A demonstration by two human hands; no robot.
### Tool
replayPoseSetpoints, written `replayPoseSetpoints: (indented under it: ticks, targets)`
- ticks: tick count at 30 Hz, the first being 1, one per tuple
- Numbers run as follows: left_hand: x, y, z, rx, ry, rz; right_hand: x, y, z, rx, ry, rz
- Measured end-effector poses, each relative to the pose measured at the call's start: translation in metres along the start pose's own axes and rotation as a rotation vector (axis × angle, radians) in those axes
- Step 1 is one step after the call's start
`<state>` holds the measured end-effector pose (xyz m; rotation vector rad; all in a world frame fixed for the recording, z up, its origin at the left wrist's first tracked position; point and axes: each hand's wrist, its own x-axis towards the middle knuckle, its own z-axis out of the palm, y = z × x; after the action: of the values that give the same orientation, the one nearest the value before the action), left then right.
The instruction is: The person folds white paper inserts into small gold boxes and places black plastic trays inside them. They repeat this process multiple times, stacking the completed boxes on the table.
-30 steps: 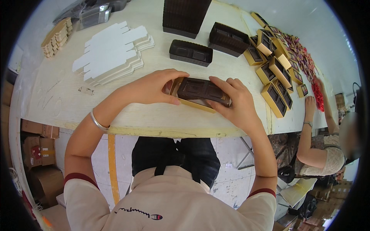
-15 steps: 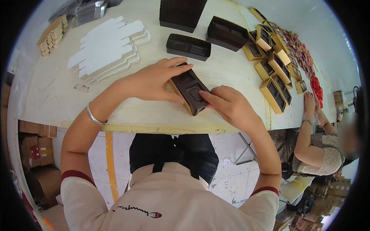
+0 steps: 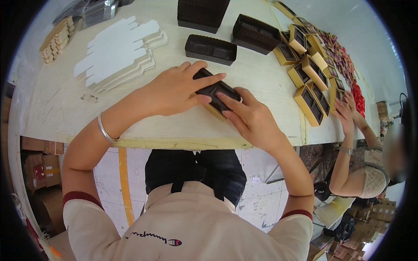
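Observation:
A gold box (image 3: 214, 112) lies on the table in front of me, with a dark brown plastic tray (image 3: 210, 92) set in its top. My left hand (image 3: 174, 90) grips it from the left, fingers stretched across the tray and thumb at the near side. At the right end, my right hand (image 3: 256, 122) has its index finger pressed on the tray and its thumb against the box's side. Just behind are a low stack of dark trays (image 3: 211, 51), a second stack (image 3: 257, 35) to the right and a taller one (image 3: 203, 16) further back.
Flat white carton blanks (image 3: 114, 54) are piled at the left, with bundled tan pieces (image 3: 56, 40) beyond. Gold boxes with dark trays (image 3: 310, 108) are heaped at the right, near colourful wrapped items (image 3: 339, 56). A co-worker's hand (image 3: 345, 114) reaches a gold box at the far right.
The gold box has shifted away from me and turned, its right end swinging to the far side. Both my hands moved with it. The co-worker's hands have moved onto a gold box.

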<state>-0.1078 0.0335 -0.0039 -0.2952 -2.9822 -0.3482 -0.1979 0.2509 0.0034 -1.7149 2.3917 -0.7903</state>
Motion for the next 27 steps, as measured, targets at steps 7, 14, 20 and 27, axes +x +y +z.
replayPoseSetpoints:
  ticks: [7, 14, 20, 27]
  targets:
    - [-0.007, 0.008, -0.003, 0.146, -0.057, -0.019, -0.001, 0.004, 0.015, -0.392, 0.107, -0.184]
    - [-0.011, 0.001, -0.001, -0.032, -0.013, 0.034, -0.006, 0.009, 0.028, -0.266, 0.134, -0.145]
    - [-0.061, 0.024, -0.070, -0.879, 0.159, 0.202, -0.026, 0.059, -0.062, -0.451, 0.371, 0.114]
    - [-0.063, 0.078, -0.114, -1.593, -0.074, 0.881, -0.011, 0.209, -0.205, -0.786, 0.454, 0.336]
